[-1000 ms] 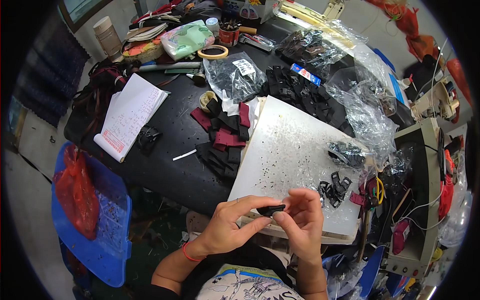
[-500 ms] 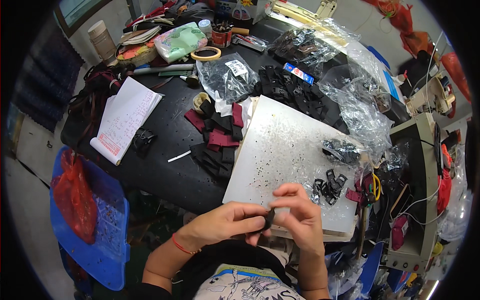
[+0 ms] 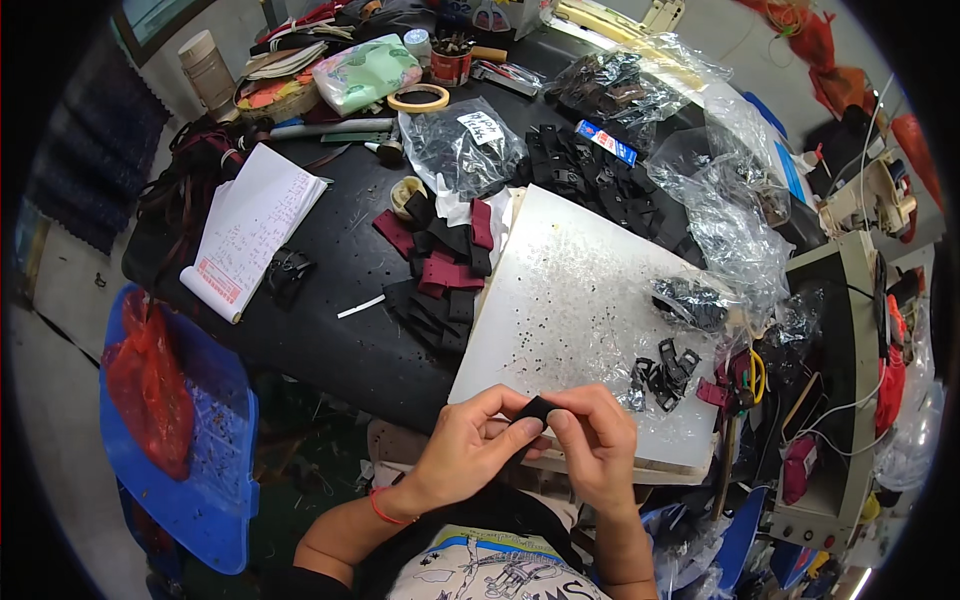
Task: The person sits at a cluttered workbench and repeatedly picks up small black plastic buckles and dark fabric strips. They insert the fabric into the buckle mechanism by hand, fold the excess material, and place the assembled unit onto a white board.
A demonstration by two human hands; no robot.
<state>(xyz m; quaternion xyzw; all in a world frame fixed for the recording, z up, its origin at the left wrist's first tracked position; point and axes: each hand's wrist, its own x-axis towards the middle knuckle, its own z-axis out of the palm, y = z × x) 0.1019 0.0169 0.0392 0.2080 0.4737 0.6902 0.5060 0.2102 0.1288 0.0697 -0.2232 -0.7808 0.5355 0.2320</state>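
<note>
Close to my body, at the near edge of the white board (image 3: pixel 560 270), a small black strap piece (image 3: pixel 537 408) is pinched between both hands. My left hand (image 3: pixel 478 440) is closed on its left side, the thumb lying along it. From the other side my right hand (image 3: pixel 593 432) grips it with thumb and forefinger. The strap's lower part is hidden behind my fingers. Black buckles (image 3: pixel 664 375) lie in a small pile on the board's right side. Black and maroon strap pieces (image 3: pixel 447 272) are heaped just left of the board.
Many black straps (image 3: pixel 610 185) lie beyond the board, beside clear plastic bags (image 3: pixel 725 220). An open notebook (image 3: pixel 255 225) lies at the left. Below it stands a blue dustpan-like tray (image 3: pixel 225 440) with a red bag (image 3: pixel 150 390). Yellow-handled scissors (image 3: pixel 757 378) are at the right.
My right hand's raised fingers have come down and closed on the strap piece. The piece now shows its flat end upward between both hands.
</note>
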